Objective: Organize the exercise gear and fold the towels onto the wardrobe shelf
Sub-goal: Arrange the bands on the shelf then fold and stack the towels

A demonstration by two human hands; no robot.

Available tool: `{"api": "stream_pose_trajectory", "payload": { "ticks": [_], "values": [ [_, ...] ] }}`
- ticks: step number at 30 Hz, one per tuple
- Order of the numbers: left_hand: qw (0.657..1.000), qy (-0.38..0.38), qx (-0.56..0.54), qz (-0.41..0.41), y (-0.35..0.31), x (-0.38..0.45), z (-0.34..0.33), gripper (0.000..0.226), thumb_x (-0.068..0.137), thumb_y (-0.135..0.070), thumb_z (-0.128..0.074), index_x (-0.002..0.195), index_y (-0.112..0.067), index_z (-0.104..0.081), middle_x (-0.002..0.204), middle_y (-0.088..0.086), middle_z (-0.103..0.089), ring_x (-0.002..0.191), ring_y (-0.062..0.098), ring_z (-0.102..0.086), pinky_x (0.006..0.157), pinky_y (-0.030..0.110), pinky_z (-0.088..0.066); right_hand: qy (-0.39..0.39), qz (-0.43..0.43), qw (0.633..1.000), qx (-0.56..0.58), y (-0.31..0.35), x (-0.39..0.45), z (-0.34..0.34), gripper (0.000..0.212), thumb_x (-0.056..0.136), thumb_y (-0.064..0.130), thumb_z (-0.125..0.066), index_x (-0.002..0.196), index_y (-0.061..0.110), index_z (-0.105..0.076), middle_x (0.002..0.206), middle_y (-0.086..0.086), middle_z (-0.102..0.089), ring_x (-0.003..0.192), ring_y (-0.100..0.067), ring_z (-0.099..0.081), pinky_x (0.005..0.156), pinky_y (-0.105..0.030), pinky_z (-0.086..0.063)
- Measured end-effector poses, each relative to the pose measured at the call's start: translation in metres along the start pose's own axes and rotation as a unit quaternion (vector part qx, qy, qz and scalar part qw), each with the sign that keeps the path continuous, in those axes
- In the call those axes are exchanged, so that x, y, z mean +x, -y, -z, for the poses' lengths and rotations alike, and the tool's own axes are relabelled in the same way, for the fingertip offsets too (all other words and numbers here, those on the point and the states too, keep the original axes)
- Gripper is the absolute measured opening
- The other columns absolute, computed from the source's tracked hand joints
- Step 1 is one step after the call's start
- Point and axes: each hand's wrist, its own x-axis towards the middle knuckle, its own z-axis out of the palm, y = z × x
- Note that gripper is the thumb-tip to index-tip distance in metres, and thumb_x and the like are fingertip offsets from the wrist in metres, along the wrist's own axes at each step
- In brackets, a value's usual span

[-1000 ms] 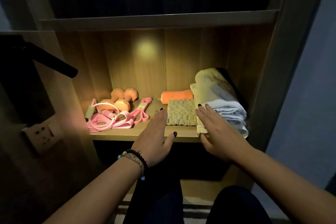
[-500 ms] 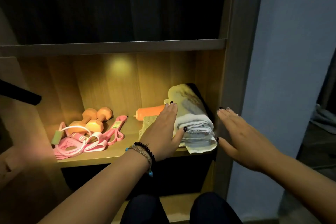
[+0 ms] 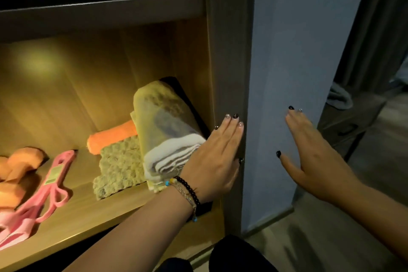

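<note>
A stack of folded towels (image 3: 165, 134), cream on top and white below, lies at the right end of the lit wooden wardrobe shelf (image 3: 106, 212). A small green textured towel (image 3: 120, 170) and a rolled orange towel (image 3: 112, 139) lie beside it. Pink resistance bands (image 3: 50, 185) and orange dumbbells (image 3: 24, 161) sit at the left. My left hand (image 3: 217, 157) is flat with straight fingers in front of the towel stack's right end, at the wardrobe's side panel. My right hand (image 3: 311, 157) hovers open in front of the blue-grey wall, holding nothing.
The wardrobe's grey side panel (image 3: 229, 73) stands between my hands. A blue-grey wall (image 3: 287, 62) is right of it, with a dark curtain (image 3: 371, 40) and a floor area beyond. A dark upper shelf (image 3: 99, 11) hangs above. My dark-clothed knees (image 3: 238, 256) are below.
The view has swung right. Both hands moved right and away from the towels: the left from the small green towel to the side panel, the right out past the wardrobe.
</note>
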Motion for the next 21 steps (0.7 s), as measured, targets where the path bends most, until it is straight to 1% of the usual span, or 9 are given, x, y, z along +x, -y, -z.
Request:
{"api": "stream_pose_trajectory", "payload": {
  "ticks": [3,6,8,10,12,13,15,18,21],
  "values": [
    [0.998,0.026,-0.009,-0.048,-0.004,0.036,-0.023,0.064,0.091,-0.028,-0.039,0.147,0.003,-0.029,0.154,0.02,-0.03,0.145,0.032,-0.025,0.115,0.041,-0.023,0.012,-0.048,0.999,-0.014,-0.027,0.002,-0.004,0.081,0.085,0.023,-0.065,0.148,-0.004,-0.023,0.155,-0.021,-0.024,0.144,-0.028,-0.02,0.114,-0.046,-0.018],
    [0.993,0.058,-0.016,-0.099,-0.006,0.071,-0.04,0.067,0.092,-0.027,-0.045,0.148,0.003,-0.026,0.155,0.021,-0.026,0.146,0.032,-0.022,0.117,0.04,-0.019,0.054,-0.077,0.995,-0.028,-0.051,0.006,-0.009,0.081,0.085,0.023,-0.067,0.147,-0.006,-0.024,0.154,-0.023,-0.024,0.144,-0.032,-0.02,0.114,-0.047,-0.019],
    [0.988,0.081,-0.017,-0.127,-0.009,0.098,-0.041,0.071,0.093,-0.028,-0.05,0.15,0.002,-0.021,0.157,0.02,-0.02,0.147,0.031,-0.017,0.119,0.04,-0.017,0.086,-0.098,0.991,-0.038,-0.062,0.014,-0.003,0.082,0.083,0.02,-0.07,0.146,-0.008,-0.025,0.153,-0.025,-0.025,0.143,-0.034,-0.021,0.114,-0.049,-0.022],
    [0.986,0.096,-0.03,-0.134,-0.011,0.125,-0.029,0.073,0.095,-0.03,-0.049,0.151,0.001,-0.012,0.16,0.019,-0.011,0.149,0.03,-0.009,0.121,0.039,-0.013,0.112,-0.112,0.986,-0.054,-0.069,0.029,0.012,0.082,0.083,0.019,-0.071,0.146,-0.008,-0.026,0.153,-0.025,-0.025,0.143,-0.036,-0.022,0.114,-0.051,-0.024],
    [0.987,0.086,-0.033,-0.129,-0.013,0.152,-0.01,0.074,0.097,-0.03,-0.047,0.152,0.001,-0.009,0.16,0.019,-0.008,0.149,0.029,-0.008,0.12,0.036,-0.006,0.113,-0.128,0.983,-0.069,-0.076,0.047,0.035,0.082,0.087,0.022,-0.067,0.149,-0.003,-0.019,0.157,-0.021,-0.018,0.146,-0.032,-0.015,0.117,-0.049,-0.022],
    [0.988,0.081,-0.033,-0.125,-0.014,0.163,0.002,0.074,0.097,-0.03,-0.047,0.152,0.001,-0.007,0.16,0.018,-0.007,0.149,0.028,-0.007,0.118,0.035,-0.001,0.116,-0.14,0.981,-0.07,-0.077,0.055,0.048,0.082,0.09,0.025,-0.063,0.151,0.001,-0.013,0.159,-0.016,-0.013,0.148,-0.028,-0.009,0.12,-0.044,-0.014],
    [0.986,0.092,-0.055,-0.124,-0.014,0.186,0.029,0.074,0.099,-0.03,-0.042,0.152,-0.001,0.001,0.161,0.017,0.001,0.149,0.027,0.001,0.115,0.033,0.008,0.125,-0.179,0.974,-0.053,-0.077,0.072,0.08,0.083,0.093,0.031,-0.057,0.152,0.01,-0.003,0.161,-0.008,-0.003,0.149,-0.022,0.001,0.118,-0.032,-0.001],
    [0.982,0.121,-0.07,-0.127,-0.016,0.21,0.065,0.074,0.102,-0.032,-0.036,0.15,-0.004,0.012,0.161,0.014,0.012,0.149,0.025,0.012,0.117,0.033,0.01,0.13,-0.222,0.964,-0.062,-0.074,0.084,0.127,0.082,0.096,0.034,-0.052,0.152,0.009,0.002,0.161,-0.008,0.006,0.148,-0.019,0.008,0.116,-0.028,0.003],
    [0.978,0.143,-0.078,-0.132,-0.018,0.228,0.092,0.074,0.102,-0.033,-0.034,0.15,-0.004,0.013,0.161,0.013,0.013,0.148,0.025,0.013,0.116,0.033,0.01,0.14,-0.254,0.955,-0.062,-0.067,0.093,0.168,0.083,0.096,0.037,-0.052,0.153,0.011,0.003,0.161,-0.006,0.008,0.148,-0.018,0.01,0.119,-0.03,0.001]
  ]
}}
